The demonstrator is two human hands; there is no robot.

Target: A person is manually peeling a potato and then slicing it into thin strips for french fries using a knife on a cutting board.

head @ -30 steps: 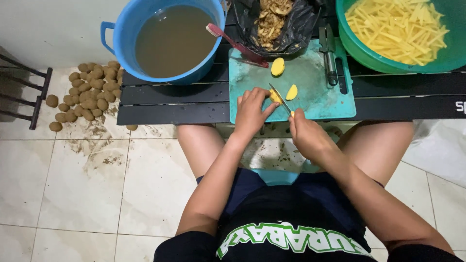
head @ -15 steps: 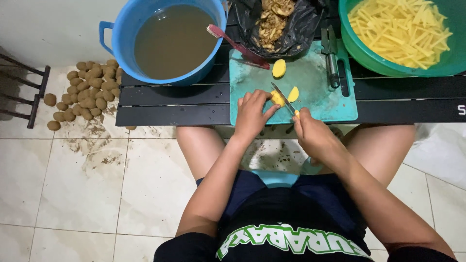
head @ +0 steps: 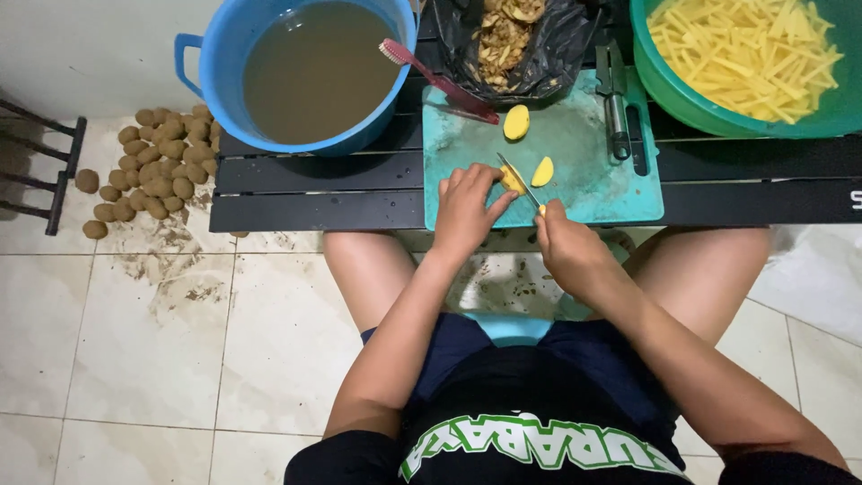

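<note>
1. Lying across the black slatted table (head: 314,189), the teal cutting board (head: 584,162) carries the work.
2. Left hand (head: 467,211) pins the potato piece (head: 512,180) from its left.
3. Right hand (head: 570,251) is closed around the knife (head: 521,184), its blade slanting up-left onto the piece.

Bucket (head: 224,63) left of cutting board (head: 593,171); basin (head: 669,85) right

The person wears a black shirt (head: 539,449) with green-and-white lettering and dark blue shorts (head: 458,346).

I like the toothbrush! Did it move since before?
No. The red toothbrush lies as before, head on the blue bucket's rim, handle end at the teal cutting board corner.
</note>
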